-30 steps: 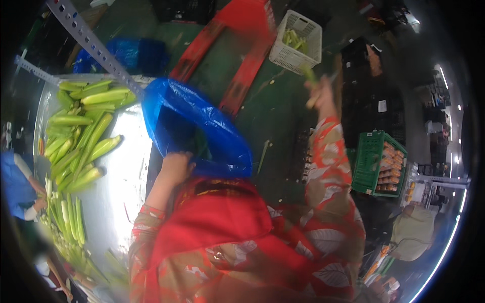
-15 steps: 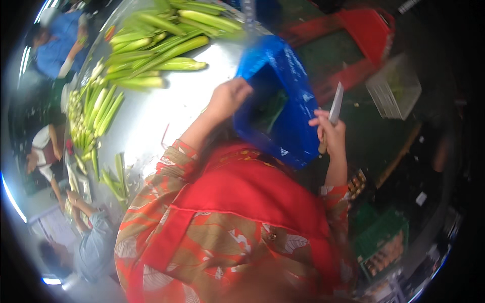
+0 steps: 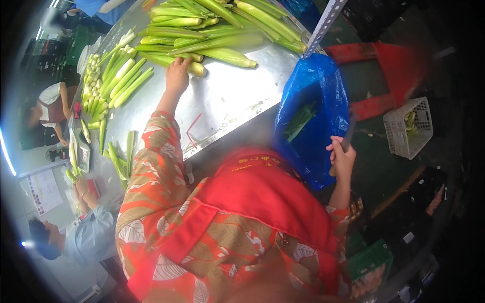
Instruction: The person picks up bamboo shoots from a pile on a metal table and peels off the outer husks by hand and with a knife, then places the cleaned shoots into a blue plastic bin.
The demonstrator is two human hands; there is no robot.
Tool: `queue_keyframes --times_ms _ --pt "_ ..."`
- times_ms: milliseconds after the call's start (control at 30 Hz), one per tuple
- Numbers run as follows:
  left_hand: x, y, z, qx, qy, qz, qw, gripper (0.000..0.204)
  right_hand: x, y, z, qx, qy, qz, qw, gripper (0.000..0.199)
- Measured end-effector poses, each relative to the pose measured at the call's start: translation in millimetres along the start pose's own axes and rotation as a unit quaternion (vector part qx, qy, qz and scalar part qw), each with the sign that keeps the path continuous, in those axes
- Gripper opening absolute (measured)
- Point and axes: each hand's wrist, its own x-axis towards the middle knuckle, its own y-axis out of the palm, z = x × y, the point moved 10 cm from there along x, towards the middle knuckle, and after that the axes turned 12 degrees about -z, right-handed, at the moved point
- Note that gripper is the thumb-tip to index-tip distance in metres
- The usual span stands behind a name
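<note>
At the near edge of a pile of long green water bamboo shoots [image 3: 212, 40], my left hand [image 3: 177, 76] has its fingers curled over the thick end of one water bamboo shoot [image 3: 198, 69]. My right hand [image 3: 342, 159] grips a knife [image 3: 348, 132] by its handle, blade pointing up and away. Beside that hand hangs an open blue plastic bag [image 3: 331, 96] at the table's corner, with green leaf pieces [image 3: 301, 121] inside. Trimmed, paler stalks [image 3: 118, 81] lie on the metal table [image 3: 227, 91] left of my left hand.
A perforated metal post [image 3: 323, 28] rises at the table corner by the bag. On the floor to the right are a red pallet-jack frame [image 3: 399, 70], a white basket [image 3: 411, 129] and a green crate [image 3: 371, 262]. Co-workers [image 3: 91, 227] stand along the left side.
My left hand has left the blue bag's rim and reached left and forward to the pile. The knife stays in my right hand, its blade turned. The whole view has shifted.
</note>
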Motion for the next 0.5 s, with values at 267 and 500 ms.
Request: queue_keyframes --times_ms 267,500 --pt "-2.5 -12.1 -25.5 -0.076 0.165 0.064 0.981 0.046 -32.2 49.4 -13.6 -0.019 0.025 0.041 0.999 0.022" --pt "21.6 -106.1 -130.7 -0.247 0.117 -0.029 0.961 0.050 -31.1 63.8 -12.3 -0.050 -0.019 0.042 0.998 0.024"
